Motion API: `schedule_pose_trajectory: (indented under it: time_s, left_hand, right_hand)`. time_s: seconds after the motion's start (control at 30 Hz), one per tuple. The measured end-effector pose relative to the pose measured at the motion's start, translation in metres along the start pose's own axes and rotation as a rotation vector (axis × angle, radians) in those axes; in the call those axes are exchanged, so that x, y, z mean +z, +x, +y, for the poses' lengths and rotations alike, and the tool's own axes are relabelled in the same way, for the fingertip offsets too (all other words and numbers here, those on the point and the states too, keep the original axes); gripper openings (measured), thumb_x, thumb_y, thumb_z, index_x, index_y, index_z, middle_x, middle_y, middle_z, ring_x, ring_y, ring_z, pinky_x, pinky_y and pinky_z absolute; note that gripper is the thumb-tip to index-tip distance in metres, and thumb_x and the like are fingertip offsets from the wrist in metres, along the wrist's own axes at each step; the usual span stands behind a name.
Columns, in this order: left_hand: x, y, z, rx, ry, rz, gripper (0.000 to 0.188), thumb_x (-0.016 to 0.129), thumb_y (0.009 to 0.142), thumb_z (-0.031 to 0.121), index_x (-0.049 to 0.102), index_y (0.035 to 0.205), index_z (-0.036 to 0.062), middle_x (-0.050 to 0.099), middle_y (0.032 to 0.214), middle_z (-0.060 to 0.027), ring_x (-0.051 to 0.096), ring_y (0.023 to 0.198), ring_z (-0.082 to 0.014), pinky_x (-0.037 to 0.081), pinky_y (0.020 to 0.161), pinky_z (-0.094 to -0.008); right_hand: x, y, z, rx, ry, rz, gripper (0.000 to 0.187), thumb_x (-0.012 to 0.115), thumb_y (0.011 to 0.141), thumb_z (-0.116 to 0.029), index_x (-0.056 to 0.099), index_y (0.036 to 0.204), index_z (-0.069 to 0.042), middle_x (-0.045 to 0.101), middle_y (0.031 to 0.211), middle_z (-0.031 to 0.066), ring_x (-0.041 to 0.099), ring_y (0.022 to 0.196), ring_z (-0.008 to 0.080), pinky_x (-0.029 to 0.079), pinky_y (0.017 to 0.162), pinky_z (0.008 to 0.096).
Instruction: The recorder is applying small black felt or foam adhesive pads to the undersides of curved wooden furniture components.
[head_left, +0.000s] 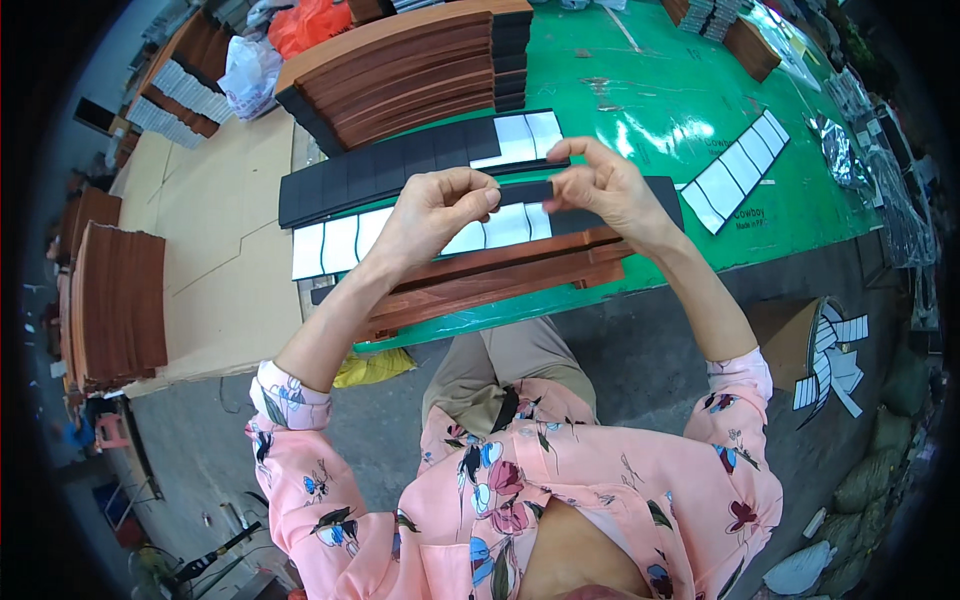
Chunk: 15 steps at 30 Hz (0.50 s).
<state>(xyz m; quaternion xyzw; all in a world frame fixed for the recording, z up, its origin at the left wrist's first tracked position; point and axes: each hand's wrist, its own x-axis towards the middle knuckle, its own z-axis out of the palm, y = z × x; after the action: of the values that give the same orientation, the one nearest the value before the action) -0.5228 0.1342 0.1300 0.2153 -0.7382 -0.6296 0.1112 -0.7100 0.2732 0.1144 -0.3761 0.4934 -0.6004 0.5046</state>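
Observation:
My left hand (435, 212) is closed in a pinch on one end of a short black strip (524, 192). My right hand (615, 198) is at the strip's other end, its index finger raised and the other fingers curled. Those right fingertips are blurred, so their grip is unclear. Below both hands lies a row of white-faced rectangular pads (470, 236), black toward the right. It runs along brown wooden slats (500, 272) at the table's near edge. Just beyond lies a long black segmented strip (390, 172) with white pieces (530, 138) at its right end.
Stacked curved brown boards (400, 80) stand behind the strips. A white-faced strip (738, 172) lies on the green table cover (640, 90) at right. More board stacks (118, 300) stand left. Beside me on the floor, an open container (795, 345) holds white pieces.

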Motion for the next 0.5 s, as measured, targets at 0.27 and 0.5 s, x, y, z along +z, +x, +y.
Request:
schedule_pose_trajectory:
  time_s: [0.27, 0.5]
  left_hand:
    - [0.024, 0.01, 0.021, 0.11, 0.372, 0.059, 0.023, 0.058, 0.084, 0.018, 0.063, 0.083, -0.004, 0.059, 0.068, -0.002, 0.049, 0.065, -0.005, 0.041, 0.058, -0.0222]
    - [0.051, 0.024, 0.03, 0.112, 0.255, 0.01, 0.023, 0.057, 0.082, 0.019, 0.065, 0.084, -0.0024, 0.059, 0.069, -0.0022, 0.052, 0.066, -0.0075, 0.043, 0.063, -0.0224]
  right_hand:
    - [0.008, -0.027, -0.026, -0.887, -1.346, 0.17, 0.03, 0.075, 0.062, -0.011, 0.067, 0.092, -0.009, 0.061, 0.089, 0.0035, 0.057, 0.077, 0.0222, 0.049, 0.064, 0.0307]
    - [-0.011, -0.039, -0.02, -0.981, -1.413, 0.27, 0.023, 0.071, 0.062, -0.008, 0.064, 0.084, -0.008, 0.061, 0.079, 0.0013, 0.058, 0.074, 0.0184, 0.05, 0.059, 0.0288]
